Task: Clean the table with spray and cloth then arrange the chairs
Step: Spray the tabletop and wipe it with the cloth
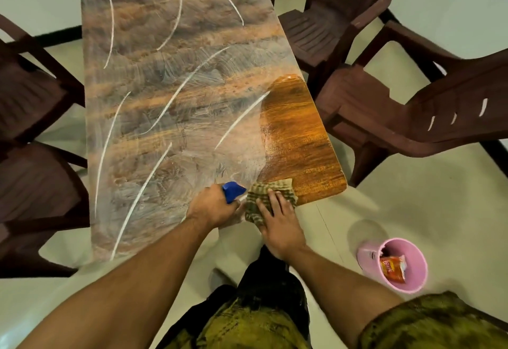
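A long wooden table runs away from me, most of it coated in whitish smears and streaks. Its near right corner is clean, shiny brown wood. My right hand presses a checked green-brown cloth flat at the table's near edge, beside the clean patch. My left hand grips a spray bottle whose blue nozzle pokes out toward the cloth; the bottle's body is hidden under the hand.
Dark brown plastic chairs stand around the table: two on the right, pulled away and angled, and two on the left. A pink bin holding a snack wrapper sits on the pale floor to my right.
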The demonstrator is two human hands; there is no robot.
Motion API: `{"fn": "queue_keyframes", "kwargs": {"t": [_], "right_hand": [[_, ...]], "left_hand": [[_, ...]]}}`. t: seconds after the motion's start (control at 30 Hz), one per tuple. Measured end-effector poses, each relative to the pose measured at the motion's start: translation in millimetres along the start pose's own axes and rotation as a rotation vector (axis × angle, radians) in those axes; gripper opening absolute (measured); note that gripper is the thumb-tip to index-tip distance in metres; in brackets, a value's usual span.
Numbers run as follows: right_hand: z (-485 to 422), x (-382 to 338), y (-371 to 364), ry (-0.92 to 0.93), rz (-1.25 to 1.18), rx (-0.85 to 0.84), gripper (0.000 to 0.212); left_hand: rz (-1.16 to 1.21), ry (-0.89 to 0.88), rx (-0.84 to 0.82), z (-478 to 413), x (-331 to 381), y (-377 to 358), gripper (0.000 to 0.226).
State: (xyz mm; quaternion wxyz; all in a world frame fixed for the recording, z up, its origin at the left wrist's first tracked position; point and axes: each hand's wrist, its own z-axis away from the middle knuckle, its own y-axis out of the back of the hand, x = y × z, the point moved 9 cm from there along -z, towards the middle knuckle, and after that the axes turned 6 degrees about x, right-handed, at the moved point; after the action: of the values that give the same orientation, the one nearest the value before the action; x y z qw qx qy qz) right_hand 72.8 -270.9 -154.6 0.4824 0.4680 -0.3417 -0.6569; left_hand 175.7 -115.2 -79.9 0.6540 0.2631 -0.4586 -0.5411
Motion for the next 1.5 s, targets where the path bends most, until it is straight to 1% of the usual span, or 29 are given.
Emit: {"fn": "queue_keyframes", "kwargs": {"t": [0.03, 0.07, 0.1, 0.13, 0.2, 0.23, 0.3, 0.37, 0.4, 0.47, 0.53, 0.63, 0.7, 0.73, 0.8, 0.83, 0.87, 0.9, 0.97, 1.03, 1.07, 1.1, 1.13, 1.2, 1.27, 1.33, 1.43, 1.47, 1.5], "right_hand": [[2, 9, 3, 0.092, 0.014, -0.018, 0.066], [1, 25, 8, 0.126, 0.030, -0.011, 0.063], [-2, 46, 15, 0.100, 0.049, 0.021, 0.060], [-7, 71, 25, 0.017, 0.062, 0.078, 0.057], [-14, 121, 47, -0.265, 0.016, 0.225, 0.056], [-17, 138, 56, -0.411, -0.053, 0.281, 0.059], [-31, 148, 55, -0.627, -0.196, 0.287, 0.062], [-49, 130, 51, -0.682, -0.158, 0.238, 0.063], [-61, 111, 49, -0.642, -0.108, 0.212, 0.064], [-86, 61, 41, -0.439, -0.008, 0.140, 0.064], [-98, -1, 29, -0.146, 0.077, 0.064, 0.062], [-70, -87, -5, 0.376, 0.151, -0.064, 0.059], [-43, -102, -24, 0.649, 0.196, -0.139, 0.056], [-37, -97, -28, 0.740, 0.209, -0.178, 0.057], [-44, -72, -18, 0.801, 0.242, -0.203, 0.060], [-54, -57, -8, 0.759, 0.259, -0.190, 0.061], [-69, -38, 4, 0.658, 0.268, -0.151, 0.060], [-89, -17, 17, 0.490, 0.258, -0.088, 0.060], [-124, 27, 48, 0.040, 0.165, 0.074, 0.063], [-143, 47, 66, -0.380, -0.010, 0.181, 0.065], [-149, 40, 65, -0.496, -0.062, 0.193, 0.066], [-154, 23, 61, -0.518, -0.064, 0.179, 0.067], [-158, -2, 53, -0.445, -0.028, 0.148, 0.068], [-151, -64, 31, -0.146, 0.051, 0.090, 0.065], [-123, -123, 3, 0.138, 0.090, 0.024, 0.063], [-84, -164, -27, 0.363, 0.105, -0.077, 0.067], [-38, -185, -50, 0.658, 0.160, -0.135, 0.067], [-33, -180, -51, 0.705, 0.182, -0.127, 0.066], [-35, -168, -50, 0.686, 0.187, -0.133, 0.066]], "left_hand": [[-0.009, -0.022, -0.023, 0, 3, -2, 0.026], [-0.011, -0.037, -0.051, 0, 5, -4, 0.027], [-0.006, -0.036, -0.073, 0, 5, -6, 0.028], [-0.004, -0.028, -0.087, 0, 4, -8, 0.028], [-0.001, -0.013, -0.102, 1, 4, -9, 0.028], [0.021, -0.001, -0.100, 1, 3, -9, 0.029], [0.076, 0.024, -0.098, 2, 1, -9, 0.029], [0.133, 0.046, -0.090, 1, -3, -9, 0.028], [0.166, 0.060, -0.080, 0, -7, -9, 0.027], [0.217, 0.084, -0.052, -2, -15, -5, 0.027], [0.238, 0.112, -0.001, -4, -23, 5, 0.025], [0.249, 0.162, 0.077, -7, -37, 18, 0.022], [0.259, 0.180, 0.089, -9, -42, 22, 0.021], [0.265, 0.185, 0.078, -11, -45, 22, 0.022], [0.286, 0.207, 0.041, -13, -50, 18, 0.025], [0.300, 0.222, 0.031, -14, -54, 17, 0.028], [0.315, 0.241, 0.028, -15, -58, 16, 0.031], [0.336, 0.264, 0.029, -16, -63, 16, 0.034], [0.383, 0.298, 0.050, -17, -73, 18, 0.036], [0.419, 0.317, 0.075, -17, -81, 23, 0.038], [0.425, 0.319, 0.086, -18, -85, 27, 0.038], [0.429, 0.320, 0.088, -18, -88, 29, 0.038], [0.440, 0.319, 0.085, -18, -93, 30, 0.038], [0.453, 0.316, 0.086, -16, -99, 35, 0.035], [0.441, 0.306, 0.099, -14, -110, 41, 0.031], [0.426, 0.297, 0.113, -11, -119, 46, 0.027], [0.430, 0.271, 0.125, -6, -130, 48, 0.029], [0.433, 0.270, 0.115, -2, -135, 47, 0.031], [0.427, 0.266, 0.098, 2, -139, 45, 0.033]]}}
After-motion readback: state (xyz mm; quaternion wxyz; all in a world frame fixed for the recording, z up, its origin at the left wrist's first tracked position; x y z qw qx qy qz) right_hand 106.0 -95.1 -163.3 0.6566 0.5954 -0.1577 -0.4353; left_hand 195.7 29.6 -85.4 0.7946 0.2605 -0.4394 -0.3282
